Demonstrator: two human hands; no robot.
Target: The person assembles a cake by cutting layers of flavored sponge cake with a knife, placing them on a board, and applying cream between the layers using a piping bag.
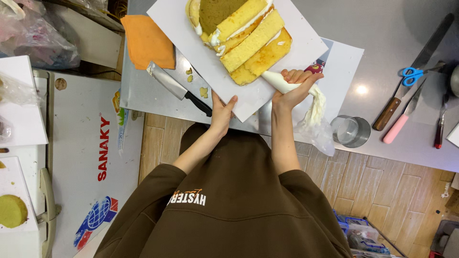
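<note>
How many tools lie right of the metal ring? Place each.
4: wooden-handled spatula farthest left, blue-handled scissors by its blade, pink-handled knife beside it, red-handled tool by the edge. Others may be hidden.

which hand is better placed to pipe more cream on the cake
Right, probably: the right hand grips the piping bag, nozzle aimed at the cake. The left hand only holds the board edge.

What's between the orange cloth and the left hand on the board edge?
A black-handled knife lies on the steel table between the orange cloth and the left hand, in the head view.
</note>
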